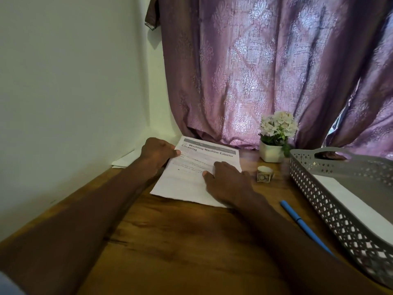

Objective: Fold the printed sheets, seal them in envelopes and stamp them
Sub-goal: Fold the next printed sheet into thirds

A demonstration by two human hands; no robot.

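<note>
A printed sheet (187, 177) headed "Washing Machine Exterior Cleaning" lies flat on the wooden table (180, 241). My left hand (158, 154) grips its upper left edge, thumb on top of the paper. My right hand (227, 182) rests flat on the sheet's right half, fingers straight and pointing left. A small stamp (263, 173) stands on the table to the right of the sheet. White paper (125, 159), perhaps envelopes, lies against the wall at the table's far left corner.
A grey perforated tray (314, 192) holding white sheets (357, 207) sits at the right. A blue pen (304, 226) lies beside it. A white pot of flowers (274, 141) stands by the purple curtain (265, 71). A white wall (74, 81) borders the left.
</note>
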